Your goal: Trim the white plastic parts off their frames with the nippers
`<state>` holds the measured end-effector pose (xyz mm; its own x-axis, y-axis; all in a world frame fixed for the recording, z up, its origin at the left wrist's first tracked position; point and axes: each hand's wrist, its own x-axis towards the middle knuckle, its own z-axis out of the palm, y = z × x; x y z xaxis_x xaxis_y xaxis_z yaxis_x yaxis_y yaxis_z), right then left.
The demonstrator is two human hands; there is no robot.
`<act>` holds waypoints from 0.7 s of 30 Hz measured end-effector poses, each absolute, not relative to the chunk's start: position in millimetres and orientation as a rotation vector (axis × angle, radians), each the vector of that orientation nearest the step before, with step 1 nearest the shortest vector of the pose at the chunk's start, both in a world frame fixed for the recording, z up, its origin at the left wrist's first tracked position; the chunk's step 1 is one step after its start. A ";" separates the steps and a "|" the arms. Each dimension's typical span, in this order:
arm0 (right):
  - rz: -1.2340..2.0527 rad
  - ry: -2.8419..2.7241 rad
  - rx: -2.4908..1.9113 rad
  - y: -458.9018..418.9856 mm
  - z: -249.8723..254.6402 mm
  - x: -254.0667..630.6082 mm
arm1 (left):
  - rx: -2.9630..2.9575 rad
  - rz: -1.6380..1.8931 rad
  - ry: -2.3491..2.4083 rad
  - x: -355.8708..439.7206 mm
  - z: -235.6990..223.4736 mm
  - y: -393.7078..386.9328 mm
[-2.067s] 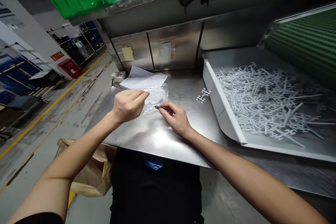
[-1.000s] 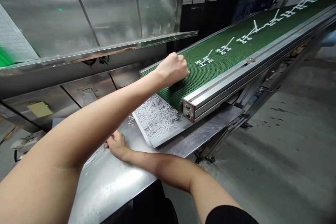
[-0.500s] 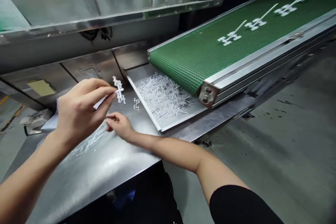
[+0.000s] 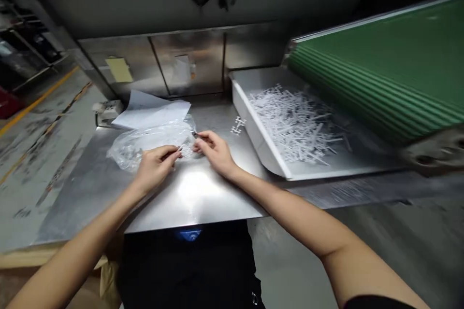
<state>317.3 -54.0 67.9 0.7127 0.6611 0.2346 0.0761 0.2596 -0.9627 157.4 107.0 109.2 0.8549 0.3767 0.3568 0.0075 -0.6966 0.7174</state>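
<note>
My left hand (image 4: 156, 166) is closed in a pinch low over the steel table; whatever sits between the fingertips is too small to make out. Close by on the right, my right hand (image 4: 216, 153) has its fingers closed around a small dark tool, only its tip showing past the index finger. Between and behind the hands lies a clear plastic bag (image 4: 126, 147), with small white plastic parts (image 4: 187, 150) at its near right end. A single branched white plastic piece (image 4: 238, 125) rests on the table right of my right hand.
A white tray (image 4: 259, 137) heaped with white plastic sticks (image 4: 297, 125) stands to the right, below the end of a green conveyor belt (image 4: 380, 63). White paper sheets (image 4: 152, 110) lie behind the bag, beside a white box-like fitting (image 4: 108, 110). The steel table (image 4: 203, 203) ends near my body.
My left hand has come down from in the air, where it held a branched white piece, to beside the bag. That piece no longer shows in it. The view has swung left.
</note>
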 end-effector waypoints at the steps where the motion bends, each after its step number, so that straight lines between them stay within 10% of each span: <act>1: 0.419 -0.725 -1.300 -55.8 68.1 318.7 | 2.265 0.684 0.263 159.0 103.5 107.7; 21: 0.182 -1.083 -1.667 -76.2 82.7 312.2 | 2.360 0.815 -0.116 156.2 80.4 111.3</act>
